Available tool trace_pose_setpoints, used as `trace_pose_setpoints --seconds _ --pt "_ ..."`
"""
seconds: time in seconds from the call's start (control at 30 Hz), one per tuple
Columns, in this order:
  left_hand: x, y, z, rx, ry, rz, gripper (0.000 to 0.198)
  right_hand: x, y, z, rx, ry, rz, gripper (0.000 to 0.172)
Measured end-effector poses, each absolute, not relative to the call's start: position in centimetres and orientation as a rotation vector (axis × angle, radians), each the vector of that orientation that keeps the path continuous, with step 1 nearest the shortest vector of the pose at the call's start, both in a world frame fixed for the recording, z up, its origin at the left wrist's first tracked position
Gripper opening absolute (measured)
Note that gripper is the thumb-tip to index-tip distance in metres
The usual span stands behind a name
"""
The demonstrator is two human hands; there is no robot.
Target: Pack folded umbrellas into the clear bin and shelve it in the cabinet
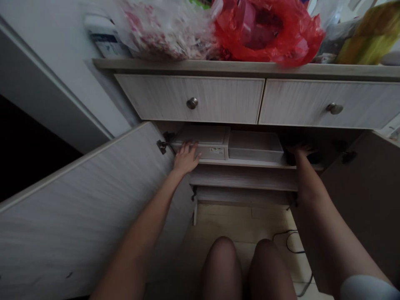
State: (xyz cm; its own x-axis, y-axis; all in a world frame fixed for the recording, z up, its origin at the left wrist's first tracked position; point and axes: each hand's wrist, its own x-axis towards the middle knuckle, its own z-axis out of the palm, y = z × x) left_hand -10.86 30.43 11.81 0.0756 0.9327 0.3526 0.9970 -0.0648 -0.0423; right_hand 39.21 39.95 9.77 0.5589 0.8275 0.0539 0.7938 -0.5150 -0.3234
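On the top shelf (262, 163) inside an open cabinet, a white box (215, 152) with a small label sits at the left. My left hand (186, 158) rests against its front with fingers spread. Beside that box stands a clear plastic container (256, 146). My right hand (301, 150) reaches into the dark right end of the same shelf, its fingers stretched out near a black object (292, 158) whose kind I cannot make out. Shadow hides part of that hand.
Both cabinet doors, left (125, 200) and right (362, 196), stand swung outward. Two drawers with knobs are closed above. A red plastic bag (290, 41) and other bags crowd the countertop. A black cable (292, 250) lies on the floor by my knees.
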Motion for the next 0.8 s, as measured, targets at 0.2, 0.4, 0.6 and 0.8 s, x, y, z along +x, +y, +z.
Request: trace_pose_setpoints --seconds 0.2,0.4,0.6,0.8 --pt "-10.8 30.4 12.0 -2.093 -1.934 -0.325 0.06 37.2 37.3 9.7 -1.929 -1.647 -0.196 0.061" --pt "-10.9 30.5 12.1 -2.104 -1.962 -0.304 0.061 34.0 32.6 7.7 -1.575 -2.223 -0.477 0.037" --pt "-10.6 30.7 12.7 -2.155 -2.0 -0.247 0.062 35.5 33.2 9.4 -1.673 -2.253 -0.429 0.034" --pt "-9.7 30.7 13.6 -2.22 -2.034 -0.313 0.065 34.4 26.4 9.7 -1.359 -1.897 -0.355 0.054"
